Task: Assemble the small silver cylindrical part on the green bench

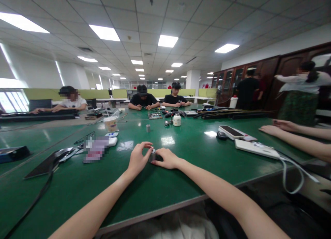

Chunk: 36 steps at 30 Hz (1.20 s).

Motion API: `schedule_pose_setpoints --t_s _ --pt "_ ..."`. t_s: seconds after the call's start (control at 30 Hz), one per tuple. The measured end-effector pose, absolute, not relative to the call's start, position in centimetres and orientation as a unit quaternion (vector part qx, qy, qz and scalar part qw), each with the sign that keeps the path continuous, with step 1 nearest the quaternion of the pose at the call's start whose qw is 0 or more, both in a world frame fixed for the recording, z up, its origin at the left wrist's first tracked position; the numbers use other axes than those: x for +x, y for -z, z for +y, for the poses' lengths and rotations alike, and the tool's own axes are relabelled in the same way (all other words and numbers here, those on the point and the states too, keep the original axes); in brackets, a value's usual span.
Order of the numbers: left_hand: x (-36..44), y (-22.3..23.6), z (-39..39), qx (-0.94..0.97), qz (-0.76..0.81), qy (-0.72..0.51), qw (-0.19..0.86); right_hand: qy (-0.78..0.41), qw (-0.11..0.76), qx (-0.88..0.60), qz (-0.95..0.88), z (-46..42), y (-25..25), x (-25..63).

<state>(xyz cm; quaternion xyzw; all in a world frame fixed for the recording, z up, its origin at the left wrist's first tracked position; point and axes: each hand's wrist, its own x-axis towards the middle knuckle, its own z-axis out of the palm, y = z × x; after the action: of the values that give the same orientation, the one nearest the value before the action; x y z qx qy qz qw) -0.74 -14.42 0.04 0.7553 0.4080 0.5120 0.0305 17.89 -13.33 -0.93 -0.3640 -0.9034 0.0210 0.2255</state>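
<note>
A small silver metal cylinder [153, 157] stands on the green table in front of me, between my two hands. My left hand [138, 157] is closed at its upper left side, thumb and fingertips at the narrower top. From the right, my right hand [167, 158] grips the lower part between thumb and fingers. Whether the left fingertips also pinch a separate small piece is too small to tell. Farther back, a second silver cylinder [148, 128] stands upright by itself, touched by neither hand.
Left are a paper cup [111, 124], a blurred packet [96, 149] and a dark flat panel [41, 165] with a cable. A white jar [177, 119] stands beyond. Right lie a phone [231, 131], a white flat device [256, 149] and a neighbour's hands [274, 129]. Other people sit opposite.
</note>
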Motion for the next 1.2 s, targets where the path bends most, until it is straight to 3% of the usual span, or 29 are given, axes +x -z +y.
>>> schedule_pose_setpoints --t_s 0.7,0.97,1.2 --pt "-0.5 -0.3 -14.8 0.770 0.415 -0.484 0.026 0.016 0.222 -0.401 -0.889 -13.6 0.9 17.3" --pt "-0.6 -0.2 -14.8 0.755 0.423 -0.498 0.060 0.022 0.237 -0.395 -0.887 -13.6 1.0 17.3" --pt "-0.5 -0.1 -14.3 0.719 0.424 -0.530 0.151 0.030 0.259 -0.423 -0.868 -13.5 1.4 16.9"
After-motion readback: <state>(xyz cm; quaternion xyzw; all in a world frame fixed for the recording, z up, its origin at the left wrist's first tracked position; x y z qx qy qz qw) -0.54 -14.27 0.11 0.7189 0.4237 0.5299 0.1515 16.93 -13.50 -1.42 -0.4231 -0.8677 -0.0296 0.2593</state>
